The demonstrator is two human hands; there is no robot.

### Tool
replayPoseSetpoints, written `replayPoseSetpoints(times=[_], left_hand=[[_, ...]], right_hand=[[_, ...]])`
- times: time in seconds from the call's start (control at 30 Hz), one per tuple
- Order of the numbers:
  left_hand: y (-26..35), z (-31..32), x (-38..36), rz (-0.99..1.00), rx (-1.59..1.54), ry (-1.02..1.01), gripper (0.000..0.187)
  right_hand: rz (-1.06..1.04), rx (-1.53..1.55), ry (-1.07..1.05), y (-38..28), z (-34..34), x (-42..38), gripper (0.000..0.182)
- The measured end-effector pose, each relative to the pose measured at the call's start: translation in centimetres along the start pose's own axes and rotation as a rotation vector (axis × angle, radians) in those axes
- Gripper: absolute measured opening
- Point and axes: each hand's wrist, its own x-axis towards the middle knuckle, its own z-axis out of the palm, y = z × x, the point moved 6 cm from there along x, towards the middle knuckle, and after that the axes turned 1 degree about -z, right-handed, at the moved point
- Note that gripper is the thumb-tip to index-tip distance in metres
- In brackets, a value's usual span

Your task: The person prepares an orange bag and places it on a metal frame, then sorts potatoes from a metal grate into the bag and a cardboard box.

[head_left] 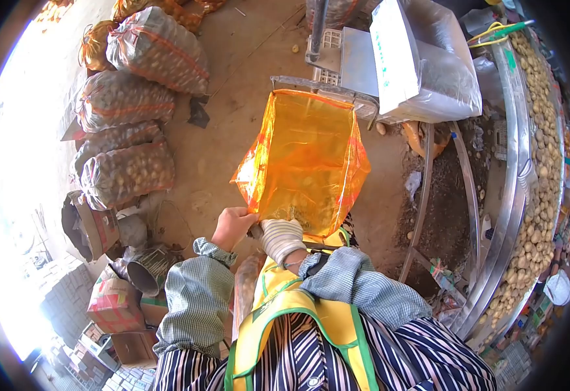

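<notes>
An orange mesh bag (311, 153) hangs with its mouth spread wide in front of me, its far rim along a metal bar (324, 86). My left hand (231, 228), bare, pinches the near left edge of the bag. Close beside it, my right hand (281, 238) wears a white striped knit glove and is closed at the bag's near rim. The gloved fingertips are partly hidden by the rim. Inside, the bottom of the bag shows only dimly through the orange mesh.
Full mesh sacks of potatoes (128, 166) lie along the left. A potato-covered conveyor (536, 163) with a metal rail (516, 130) curves down the right. A white box (396, 62) with plastic sheeting stands at the far right. Cardboard boxes (117, 296) sit lower left.
</notes>
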Motion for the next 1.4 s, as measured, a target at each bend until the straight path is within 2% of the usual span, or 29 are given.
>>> replayPoseSetpoints(times=[0.13, 0.23, 0.33, 0.5, 0.7, 0.77, 0.87, 0.97, 1.0, 1.13, 1.2, 1.23, 1.3, 1.33, 1.37, 1.4], left_hand=[[1.1, 0.2, -1.1, -0.051, -0.134, -0.034, 0.018], [0.0, 0.0, 0.0, 0.019, -0.038, -0.044, 0.018], [1.6, -0.5, -0.9, -0.026, 0.014, -0.043, 0.019], [1.1, -0.5, -0.6, 0.007, 0.064, -0.008, 0.022], [0.4, -0.6, 0.3, -0.025, 0.073, -0.05, 0.026], [0.5, -0.5, 0.5, -0.026, 0.093, -0.054, 0.026], [0.7, -0.5, 0.6, 0.003, 0.179, -0.024, 0.026], [1.1, -0.7, 0.5, 0.002, 0.234, -0.012, 0.027], [1.1, -0.6, 0.5, 0.006, 0.217, -0.031, 0.027], [1.5, -0.5, 0.2, 0.068, 0.221, -0.038, 0.026], [1.6, -0.7, 0.2, 0.076, 0.269, -0.04, 0.025], [1.6, -0.7, 0.2, 0.086, 0.319, -0.041, 0.025], [1.8, -0.7, -0.3, 0.13, 0.337, -0.005, 0.024], [2.2, -0.8, -0.5, 0.176, 0.358, 0.034, 0.025], [2.2, -0.8, -0.5, 0.184, 0.362, 0.031, 0.025], [2.0, -0.8, -0.5, 0.191, 0.337, 0.034, 0.025]], right_hand=[[-0.035, 0.059, -0.026, -0.1, -1.1, -1.3, 0.048], [-0.083, 0.019, 0.082, 0.0, -1.2, -2.2, 0.044], [-0.349, -0.239, 0.405, -1.4, -0.7, -3.1, 0.033], [-0.373, -0.224, 0.45, -1.0, 0.5, -2.4, 0.03], [-0.45, -0.324, 0.577, -1.9, 0.6, -3.4, 0.021], [-0.525, -0.443, 0.659, -2.4, 1.0, -3.5, 0.018], [-0.467, -0.558, 0.539, -2.4, 1.6, -2.9, 0.019], [-0.456, -0.535, 0.456, -1.9, 1.9, -2.1, 0.022], [-0.5, -0.508, 0.567, -2.0, 1.8, -2.3, 0.015], [-0.567, -0.457, 0.677, -2.1, 0.6, -4.4, 0.018], [-0.788, -0.363, 0.775, -2.8, -2.0, -7.9, 0.022], [-0.788, -0.364, 0.773, -2.1, -1.9, -8.7, 0.022], [-0.666, -0.225, 0.425, -0.8, -0.1, -9.3, 0.024], [-0.448, 0.077, 0.09, 0.3, 0.8, -8.4, 0.026], [-0.445, 0.077, 0.1, 0.2, 1.1, -8.1, 0.026], [-0.22, 0.473, -0.083, 1.3, 2.9, -7.1, 0.027]])
